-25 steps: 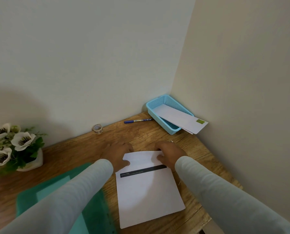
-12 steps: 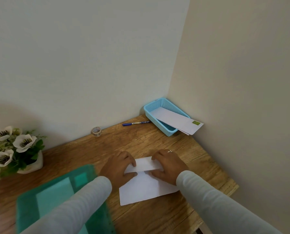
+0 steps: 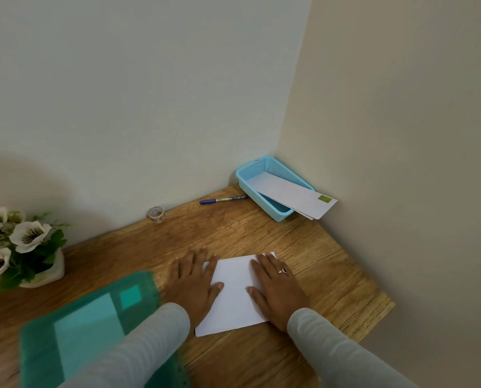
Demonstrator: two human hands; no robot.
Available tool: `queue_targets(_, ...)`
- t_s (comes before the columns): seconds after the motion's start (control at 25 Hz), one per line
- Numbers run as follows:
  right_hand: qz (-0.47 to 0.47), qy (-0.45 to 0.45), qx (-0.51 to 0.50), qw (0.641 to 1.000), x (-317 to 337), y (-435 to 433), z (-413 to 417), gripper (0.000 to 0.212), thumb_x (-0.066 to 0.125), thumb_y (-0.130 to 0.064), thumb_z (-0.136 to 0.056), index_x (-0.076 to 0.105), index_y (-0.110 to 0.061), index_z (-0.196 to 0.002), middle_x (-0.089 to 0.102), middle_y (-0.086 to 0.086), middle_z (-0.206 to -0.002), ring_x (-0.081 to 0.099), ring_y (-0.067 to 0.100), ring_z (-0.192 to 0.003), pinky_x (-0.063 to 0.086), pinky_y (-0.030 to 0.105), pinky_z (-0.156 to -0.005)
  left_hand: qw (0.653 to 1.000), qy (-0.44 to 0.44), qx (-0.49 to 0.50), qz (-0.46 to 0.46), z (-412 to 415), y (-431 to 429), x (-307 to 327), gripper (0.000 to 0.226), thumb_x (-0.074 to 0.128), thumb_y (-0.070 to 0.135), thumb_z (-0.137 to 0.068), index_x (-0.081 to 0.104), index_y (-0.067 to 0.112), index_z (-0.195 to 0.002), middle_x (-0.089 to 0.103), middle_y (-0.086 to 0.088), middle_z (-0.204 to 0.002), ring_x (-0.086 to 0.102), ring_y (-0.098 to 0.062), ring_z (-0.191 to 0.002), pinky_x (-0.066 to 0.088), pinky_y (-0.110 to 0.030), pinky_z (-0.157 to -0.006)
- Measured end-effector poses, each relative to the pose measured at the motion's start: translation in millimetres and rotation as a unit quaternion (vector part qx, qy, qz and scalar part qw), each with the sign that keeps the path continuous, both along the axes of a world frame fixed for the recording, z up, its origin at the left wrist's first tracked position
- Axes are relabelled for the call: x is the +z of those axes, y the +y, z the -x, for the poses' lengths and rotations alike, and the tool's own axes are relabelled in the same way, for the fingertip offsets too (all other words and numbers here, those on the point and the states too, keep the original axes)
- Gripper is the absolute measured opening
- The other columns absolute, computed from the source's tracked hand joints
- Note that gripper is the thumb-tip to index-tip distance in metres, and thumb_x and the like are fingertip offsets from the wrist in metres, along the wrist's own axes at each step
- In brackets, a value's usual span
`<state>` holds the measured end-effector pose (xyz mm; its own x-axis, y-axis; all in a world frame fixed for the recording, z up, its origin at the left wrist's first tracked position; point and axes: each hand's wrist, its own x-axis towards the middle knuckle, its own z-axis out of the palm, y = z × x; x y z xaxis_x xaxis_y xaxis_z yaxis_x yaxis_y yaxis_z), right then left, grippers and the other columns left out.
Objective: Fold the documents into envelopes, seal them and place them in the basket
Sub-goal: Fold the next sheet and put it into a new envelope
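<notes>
We have both hands flat on a folded white document [image 3: 233,292] lying on the wooden tabletop [image 3: 317,261] right in front of us. Our left hand [image 3: 194,284] presses its left edge and our right hand [image 3: 275,287] its right part, fingers straight and spread, gripping nothing. At the far corner by the walls sits the blue basket [image 3: 250,175], with a white envelope [image 3: 292,196] lying slantwise in it and jutting over its near rim. A blue pen [image 3: 222,200] lies just left of the basket, a tape roll [image 3: 156,214] farther left. A green folder [image 3: 79,326] lies under our left sleeve, white flowers [image 3: 24,242] beyond it.
</notes>
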<state>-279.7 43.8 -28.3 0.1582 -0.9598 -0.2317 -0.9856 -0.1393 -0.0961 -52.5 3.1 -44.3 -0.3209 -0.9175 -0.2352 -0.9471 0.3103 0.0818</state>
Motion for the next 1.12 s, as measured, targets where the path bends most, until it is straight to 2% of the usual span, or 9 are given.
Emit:
queue_targets(0.08,0.0,0.007,0.003,1.0,-1,1,-14,0.076,0.015,-0.064,-0.103,-0.001,-0.02,-0.164,-0.005,0.003,-0.172,-0.007,0.024,-0.158,-0.007,0.043,-0.126,1.0,-0.009,0.007,-0.001,-4,1,-2,0.074,0.0,0.069,-0.096,-0.022,0.033,-0.156,-0.025,-0.001,-0.167,-0.021,-0.03,-0.153,-0.008,-0.053,-0.124)
queue_targets(0.24,-0.011,-0.017,0.085,0.996,-4,-2,-56,0.074,0.013,-0.059,-0.106,-0.005,-0.016,-0.163,-0.008,0.006,-0.172,-0.01,0.023,-0.158,-0.013,0.041,-0.124,1.0,-0.006,-0.005,-0.001,-1,2,-3,0.086,-0.034,0.07,-0.069,-0.034,0.032,-0.146,-0.036,-0.002,-0.158,-0.025,-0.03,-0.152,-0.01,-0.055,-0.123)
queue_targets(0.32,-0.014,-0.011,0.101,0.995,-7,-6,-58,0.076,0.012,-0.062,-0.105,-0.006,-0.017,-0.163,-0.009,0.005,-0.172,-0.011,0.022,-0.158,-0.016,0.041,-0.122,1.0,-0.005,-0.007,-0.003,-3,2,-6,0.093,-0.042,0.07,-0.062,-0.033,0.031,-0.146,-0.035,-0.002,-0.159,-0.025,-0.03,-0.152,-0.009,-0.055,-0.123)
queue_targets(0.48,-0.027,0.011,0.035,0.999,-8,-11,-9,0.088,0.008,-0.075,-0.097,-0.015,-0.019,-0.162,-0.02,0.0,-0.169,-0.018,0.019,-0.156,-0.011,0.044,-0.126,1.0,-0.008,0.005,-0.001,-2,1,-7,0.097,-0.029,0.071,-0.072,-0.023,0.025,-0.156,-0.024,-0.003,-0.167,-0.023,-0.028,-0.152,-0.008,-0.055,-0.124)
queue_targets(0.64,-0.038,0.037,-0.005,0.999,-4,-11,29,0.096,-0.009,-0.076,-0.085,-0.017,-0.019,-0.161,-0.018,0.001,-0.17,-0.017,0.02,-0.156,-0.01,0.044,-0.124,0.999,-0.028,0.026,0.001,9,4,1,0.101,-0.027,0.071,-0.071,-0.016,0.023,-0.159,-0.019,-0.006,-0.168,-0.017,-0.033,-0.154,-0.005,-0.056,-0.123)
queue_targets(0.76,-0.043,0.026,-0.013,0.999,-3,-12,26,0.099,-0.012,-0.074,-0.079,-0.018,-0.018,-0.161,-0.019,0.001,-0.17,-0.018,0.021,-0.156,-0.01,0.046,-0.125,0.999,-0.026,-0.029,-0.004,36,6,7,0.081,-0.013,0.066,-0.087,-0.012,0.031,-0.16,-0.02,-0.005,-0.168,-0.021,-0.034,-0.153,-0.009,-0.06,-0.122)
queue_targets(0.88,-0.046,0.028,-0.009,0.998,-5,-14,27,0.099,-0.013,-0.074,-0.078,-0.018,-0.019,-0.16,-0.019,0.001,-0.17,-0.017,0.022,-0.156,-0.01,0.046,-0.125,0.997,-0.019,-0.063,-0.028,54,6,7,0.07,0.009,0.062,-0.1,-0.011,0.032,-0.16,-0.02,-0.004,-0.168,-0.023,-0.032,-0.153,-0.01,-0.06,-0.121)
queue_targets(1.0,-0.047,0.025,-0.007,0.999,-5,-15,31,0.099,-0.012,-0.075,-0.079,-0.017,-0.019,-0.16,-0.019,0.001,-0.17,-0.016,0.022,-0.157,-0.011,0.045,-0.123,0.998,-0.044,-0.034,-0.014,33,4,6,0.077,-0.003,0.068,-0.091,-0.012,0.033,-0.159,-0.02,-0.004,-0.168,-0.02,-0.033,-0.153,-0.006,-0.059,-0.122)
queue_targets(1.12,-0.043,0.033,-0.003,0.999,-5,-14,31,0.09,-0.006,-0.073,-0.091,-0.017,-0.017,-0.161,-0.018,0.002,-0.17,-0.016,0.022,-0.157,-0.01,0.045,-0.124,0.998,-0.061,0.019,-0.014,-4,1,8,0.077,0.007,0.071,-0.095,-0.014,0.033,-0.159,-0.016,-0.005,-0.169,-0.013,-0.035,-0.155,-0.003,-0.056,-0.123)
